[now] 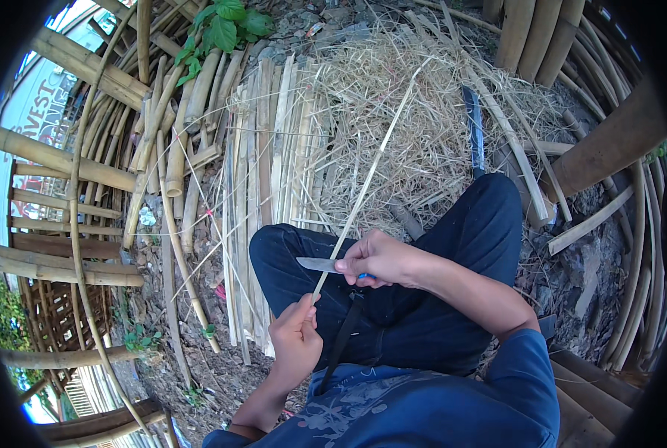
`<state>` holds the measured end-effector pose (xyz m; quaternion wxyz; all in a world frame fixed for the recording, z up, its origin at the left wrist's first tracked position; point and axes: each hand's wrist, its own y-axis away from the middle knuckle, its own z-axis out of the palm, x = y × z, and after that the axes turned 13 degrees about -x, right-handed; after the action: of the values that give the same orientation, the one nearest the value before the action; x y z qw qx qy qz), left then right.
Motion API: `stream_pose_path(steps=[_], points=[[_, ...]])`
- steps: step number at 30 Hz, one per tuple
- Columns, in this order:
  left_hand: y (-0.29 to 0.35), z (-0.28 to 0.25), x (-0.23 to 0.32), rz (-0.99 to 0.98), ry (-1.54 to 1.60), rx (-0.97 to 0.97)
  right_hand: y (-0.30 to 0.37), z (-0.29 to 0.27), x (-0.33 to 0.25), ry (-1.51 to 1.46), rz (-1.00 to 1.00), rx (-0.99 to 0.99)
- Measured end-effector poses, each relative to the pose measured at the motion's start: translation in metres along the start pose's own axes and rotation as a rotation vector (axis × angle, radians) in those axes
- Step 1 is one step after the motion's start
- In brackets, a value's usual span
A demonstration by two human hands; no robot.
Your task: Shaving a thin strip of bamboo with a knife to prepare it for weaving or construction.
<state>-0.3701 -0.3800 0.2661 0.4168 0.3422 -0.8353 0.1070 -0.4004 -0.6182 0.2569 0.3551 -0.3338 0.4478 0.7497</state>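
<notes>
The strip (380, 153) lies over the lap, its near end in the left hand (297, 336) and its far end reaching out above the shavings (393, 112). The left grip is closed on it, thumb and fingers pinched together near the knees, which probably steadies a thin, springy piece where the blade meets it. The right hand (382, 260) has its grip clamped on the knife (317, 264), thumb laid along the base of the blade, likely to guide the edge and govern pressure. The blade points left and crosses the strip just beyond the left fingers; whether the right fingers also touch the strip, I cannot tell. The legs (460, 231) are folded under both hands, so the lap seems to serve as a bench, keeping the work close and low. To the left, slats (270, 149) lie side by side, pointing roughly the same way, perhaps so that each is easy to reach and none tangles. The shavings heap in front, where cuttings would naturally fall. A long dark blade (474, 134) lies on their right side by the right knee, near enough to reach yet apart from both hands.
</notes>
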Motion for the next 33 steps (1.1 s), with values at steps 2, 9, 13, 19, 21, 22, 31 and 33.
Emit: stream_pose_path(steps=[2,9,13,19,21,22,31,33], points=[[0.003,-0.002,0.001,0.032,-0.028,-0.001,-0.002,-0.01,0.001,-0.029,0.008,0.098],[-0.001,0.007,-0.002,0.064,-0.156,0.057,-0.002,0.012,0.008,-0.056,0.014,-0.039],[-0.002,0.001,0.0,0.061,-0.268,0.099,-0.002,-0.006,-0.001,-0.053,-0.076,0.296],[-0.005,0.005,-0.006,0.124,-0.313,0.094,-0.007,0.024,0.011,-0.101,-0.003,0.01],[-0.011,0.003,0.0,0.11,-0.321,0.086,-0.005,0.012,0.005,-0.111,0.02,0.03],[-0.013,0.002,0.002,0.094,-0.329,0.085,-0.003,0.004,0.002,-0.125,0.036,0.063],[-0.007,0.002,-0.003,0.087,-0.286,0.075,-0.001,-0.036,0.004,-0.129,-0.027,0.348],[-0.007,0.0,-0.002,0.09,-0.304,0.079,-0.001,-0.042,0.002,-0.153,-0.038,0.349]])
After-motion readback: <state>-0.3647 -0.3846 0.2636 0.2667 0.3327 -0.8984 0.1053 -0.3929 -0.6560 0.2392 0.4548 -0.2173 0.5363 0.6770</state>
